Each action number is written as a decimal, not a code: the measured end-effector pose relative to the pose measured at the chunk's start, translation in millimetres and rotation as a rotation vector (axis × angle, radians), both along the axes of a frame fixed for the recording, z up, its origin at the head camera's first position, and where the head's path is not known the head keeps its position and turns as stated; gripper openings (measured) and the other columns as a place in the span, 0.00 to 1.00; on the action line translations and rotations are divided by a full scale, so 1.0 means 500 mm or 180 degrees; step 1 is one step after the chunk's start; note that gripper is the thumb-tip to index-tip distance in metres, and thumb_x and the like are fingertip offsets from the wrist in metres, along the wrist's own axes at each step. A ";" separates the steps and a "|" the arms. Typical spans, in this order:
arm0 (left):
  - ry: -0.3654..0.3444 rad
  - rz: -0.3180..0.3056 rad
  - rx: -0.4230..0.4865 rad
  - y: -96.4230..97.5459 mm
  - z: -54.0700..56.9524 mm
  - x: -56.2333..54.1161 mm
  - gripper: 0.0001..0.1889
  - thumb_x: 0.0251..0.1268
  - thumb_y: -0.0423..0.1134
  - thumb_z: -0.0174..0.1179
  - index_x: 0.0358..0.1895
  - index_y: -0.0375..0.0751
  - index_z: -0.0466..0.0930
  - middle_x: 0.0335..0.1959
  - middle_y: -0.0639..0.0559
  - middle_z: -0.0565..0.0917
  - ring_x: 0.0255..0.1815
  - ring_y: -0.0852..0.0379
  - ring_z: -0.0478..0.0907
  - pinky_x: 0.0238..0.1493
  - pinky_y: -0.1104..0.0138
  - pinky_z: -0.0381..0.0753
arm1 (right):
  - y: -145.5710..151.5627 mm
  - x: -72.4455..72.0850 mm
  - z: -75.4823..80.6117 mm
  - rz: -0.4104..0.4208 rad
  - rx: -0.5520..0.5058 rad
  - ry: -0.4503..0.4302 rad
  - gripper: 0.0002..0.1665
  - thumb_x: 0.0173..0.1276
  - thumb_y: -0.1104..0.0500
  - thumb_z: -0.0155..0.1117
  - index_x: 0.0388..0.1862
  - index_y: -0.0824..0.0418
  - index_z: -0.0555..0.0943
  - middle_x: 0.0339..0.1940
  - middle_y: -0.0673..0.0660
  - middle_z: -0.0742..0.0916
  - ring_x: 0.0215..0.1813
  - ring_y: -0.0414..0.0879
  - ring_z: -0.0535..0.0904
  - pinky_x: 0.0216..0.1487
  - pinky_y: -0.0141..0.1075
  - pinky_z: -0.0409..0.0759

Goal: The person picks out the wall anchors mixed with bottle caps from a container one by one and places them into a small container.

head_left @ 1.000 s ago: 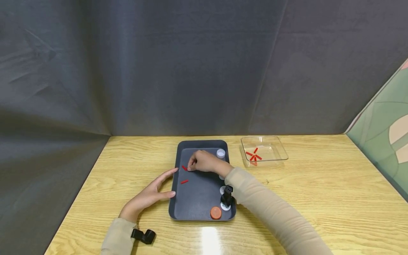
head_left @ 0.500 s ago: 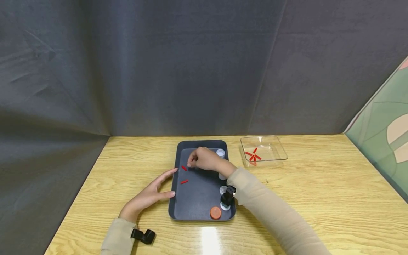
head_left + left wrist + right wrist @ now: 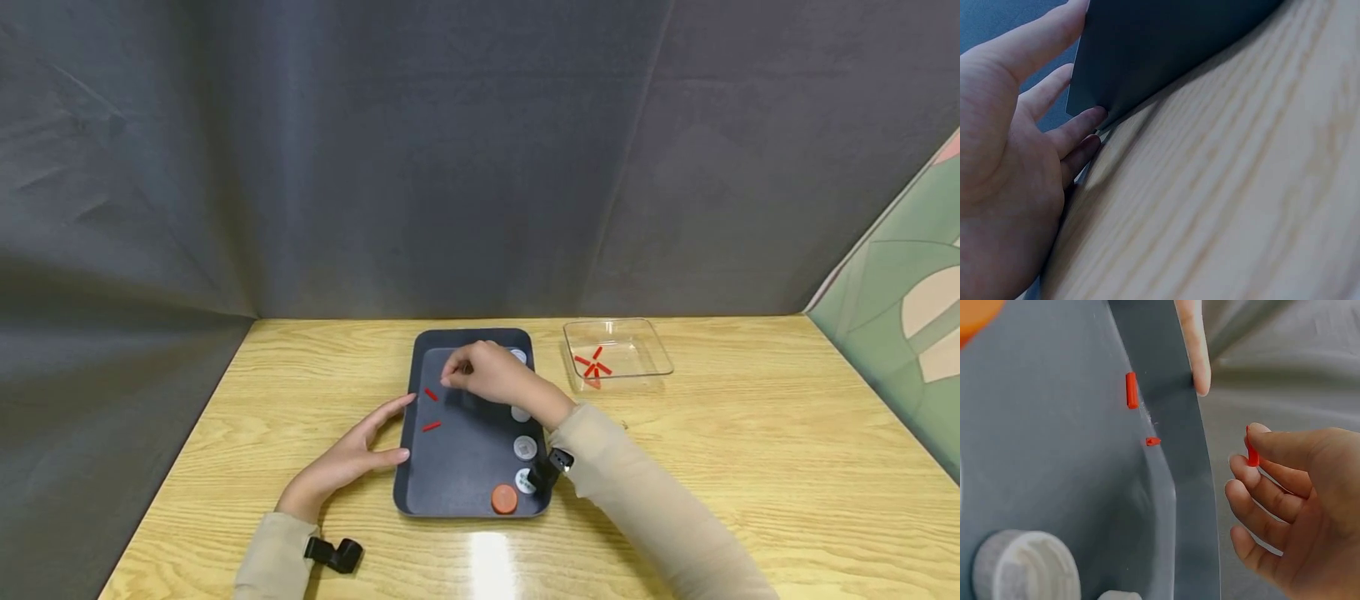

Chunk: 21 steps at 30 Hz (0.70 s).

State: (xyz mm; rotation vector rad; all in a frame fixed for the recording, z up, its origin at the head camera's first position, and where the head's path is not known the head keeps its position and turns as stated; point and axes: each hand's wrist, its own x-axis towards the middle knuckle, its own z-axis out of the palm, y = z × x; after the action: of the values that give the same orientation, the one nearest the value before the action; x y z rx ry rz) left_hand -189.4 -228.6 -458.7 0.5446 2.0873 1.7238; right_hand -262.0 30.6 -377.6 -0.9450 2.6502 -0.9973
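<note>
Likely lift step: right hand [image 3: 486, 372] pinching red stick [image 3: 1252, 450] over dark tray [image 3: 465, 475].
Left hand [image 3: 345, 458] spread at its edge; next probably needs steady carry to clear box [image 3: 636, 357].

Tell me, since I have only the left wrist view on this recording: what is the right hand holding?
Observer: The right hand pinches a red stick between thumb and finger.
Operator: Are there any more like it within reach?
Observer: Yes, two more sticks lie in the tray, towards its left side.
Operator: And what stands to the right of that?
Observer: A clear box on the table, with several red sticks inside.
</note>
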 end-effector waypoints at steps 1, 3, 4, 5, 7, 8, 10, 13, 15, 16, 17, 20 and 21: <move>0.0001 0.0005 -0.0002 -0.001 0.000 0.000 0.40 0.67 0.34 0.64 0.79 0.51 0.54 0.79 0.45 0.51 0.79 0.43 0.41 0.72 0.38 0.40 | 0.002 0.002 0.000 0.0005 -0.0027 0.0015 0.05 0.68 0.58 0.69 0.39 0.58 0.89 0.32 0.46 0.87 0.26 0.38 0.76 0.28 0.31 0.74; -0.0003 0.0010 -0.0003 -0.002 0.001 0.002 0.41 0.67 0.34 0.64 0.79 0.52 0.54 0.79 0.46 0.51 0.79 0.44 0.42 0.73 0.38 0.40 | 0.007 0.008 -0.001 -0.0006 -0.0066 0.0038 0.05 0.68 0.58 0.69 0.38 0.57 0.88 0.31 0.45 0.87 0.26 0.38 0.75 0.28 0.31 0.74; -0.0005 0.0018 -0.0006 -0.002 0.001 0.003 0.41 0.67 0.34 0.64 0.79 0.52 0.54 0.79 0.47 0.52 0.79 0.45 0.42 0.73 0.38 0.40 | 0.009 0.011 -0.001 -0.0020 -0.0074 0.0050 0.05 0.68 0.57 0.69 0.38 0.57 0.89 0.31 0.45 0.87 0.27 0.38 0.75 0.29 0.32 0.74; -0.0017 0.0029 -0.0002 -0.002 0.000 0.004 0.41 0.67 0.34 0.64 0.79 0.53 0.54 0.79 0.47 0.52 0.79 0.45 0.43 0.73 0.39 0.40 | 0.013 0.014 0.000 -0.0027 -0.0092 0.0067 0.05 0.68 0.58 0.69 0.38 0.57 0.88 0.31 0.45 0.87 0.27 0.39 0.75 0.29 0.32 0.74; -0.0016 0.0050 -0.0016 -0.002 -0.001 0.006 0.40 0.67 0.34 0.64 0.79 0.54 0.55 0.79 0.47 0.53 0.78 0.45 0.44 0.73 0.39 0.40 | 0.021 0.020 0.001 -0.0076 -0.0088 0.0094 0.05 0.69 0.57 0.69 0.39 0.56 0.88 0.31 0.44 0.86 0.28 0.38 0.76 0.30 0.33 0.75; -0.0019 0.0059 -0.0019 -0.001 -0.001 0.007 0.40 0.67 0.34 0.64 0.79 0.54 0.55 0.79 0.48 0.53 0.78 0.45 0.44 0.73 0.39 0.40 | 0.025 0.022 0.002 -0.0102 -0.0085 0.0112 0.06 0.69 0.56 0.69 0.39 0.56 0.88 0.30 0.43 0.86 0.29 0.38 0.76 0.31 0.33 0.75; -0.0009 0.0068 -0.0031 0.000 -0.002 0.007 0.40 0.67 0.34 0.65 0.79 0.54 0.55 0.79 0.47 0.53 0.78 0.45 0.45 0.73 0.39 0.41 | 0.034 0.027 0.005 -0.0135 -0.0091 0.0139 0.06 0.69 0.56 0.69 0.39 0.56 0.88 0.30 0.42 0.85 0.30 0.39 0.76 0.32 0.34 0.76; -0.0026 0.0062 -0.0018 0.001 -0.002 0.005 0.41 0.66 0.34 0.65 0.79 0.53 0.55 0.79 0.47 0.53 0.78 0.45 0.44 0.73 0.39 0.40 | 0.048 0.032 0.011 -0.0178 -0.0119 0.0168 0.05 0.69 0.56 0.69 0.39 0.55 0.88 0.30 0.42 0.85 0.31 0.39 0.77 0.33 0.35 0.77; -0.0021 0.0050 -0.0019 0.001 -0.003 0.004 0.41 0.66 0.35 0.65 0.79 0.53 0.55 0.79 0.46 0.53 0.79 0.44 0.43 0.73 0.39 0.40 | 0.056 0.035 0.014 -0.0175 -0.0148 0.0192 0.05 0.69 0.57 0.68 0.38 0.55 0.88 0.30 0.43 0.85 0.31 0.39 0.77 0.34 0.35 0.77; -0.0049 0.0057 -0.0012 0.002 -0.003 0.004 0.41 0.66 0.35 0.65 0.79 0.53 0.55 0.79 0.47 0.53 0.79 0.45 0.43 0.73 0.40 0.40 | 0.060 0.035 0.016 -0.0179 -0.0152 0.0207 0.05 0.69 0.57 0.68 0.38 0.55 0.88 0.30 0.43 0.85 0.31 0.38 0.77 0.34 0.35 0.77; -0.0056 0.0060 -0.0011 0.002 -0.003 0.003 0.41 0.66 0.35 0.66 0.79 0.53 0.55 0.79 0.47 0.53 0.79 0.45 0.43 0.73 0.40 0.40 | 0.064 0.036 0.017 -0.0174 -0.0153 0.0228 0.04 0.69 0.57 0.68 0.38 0.55 0.88 0.31 0.43 0.86 0.32 0.38 0.77 0.34 0.35 0.77; -0.0046 0.0047 -0.0013 0.002 -0.003 0.003 0.41 0.66 0.35 0.65 0.79 0.51 0.54 0.79 0.46 0.52 0.79 0.44 0.42 0.73 0.39 0.39 | 0.074 0.037 0.019 -0.0150 -0.0158 0.0264 0.05 0.69 0.57 0.68 0.39 0.55 0.88 0.31 0.43 0.85 0.33 0.38 0.76 0.36 0.35 0.77; -0.0061 0.0058 -0.0006 0.002 -0.004 0.003 0.41 0.66 0.34 0.65 0.79 0.52 0.54 0.79 0.46 0.52 0.79 0.44 0.42 0.73 0.40 0.39 | 0.077 0.038 0.019 -0.0159 -0.0152 0.0261 0.04 0.70 0.57 0.68 0.39 0.55 0.88 0.31 0.43 0.85 0.33 0.38 0.76 0.36 0.35 0.77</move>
State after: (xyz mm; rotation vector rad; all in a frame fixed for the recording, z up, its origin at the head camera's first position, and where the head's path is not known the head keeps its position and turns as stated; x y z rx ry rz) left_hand -188.0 -227.6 -460.5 0.5081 2.0868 1.7302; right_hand -243.2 69.1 -367.9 -0.9536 2.7413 -1.0595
